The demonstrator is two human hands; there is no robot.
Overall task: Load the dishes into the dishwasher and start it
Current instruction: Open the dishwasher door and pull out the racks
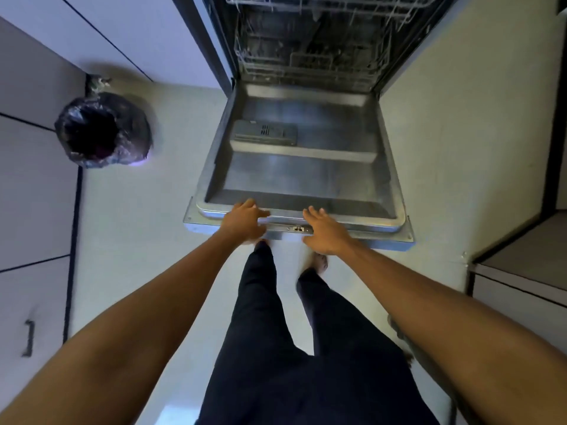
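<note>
The dishwasher door lies folded down flat in front of me, its steel inner face up, with a grey detergent compartment on its left side. My left hand grips the door's near edge, fingers curled over the rim. My right hand rests on the same edge just right of the latch, fingers straight across the rim and thumb at the front. Behind the door the lower wire rack sits inside the dark tub, with the upper rack above it. I make out no dishes in the racks.
A round bin lined with a black bag stands on the floor to the left. White cabinet fronts with a dark handle run along the left. A counter corner juts in at the right. My legs and bare feet stand below the door's edge.
</note>
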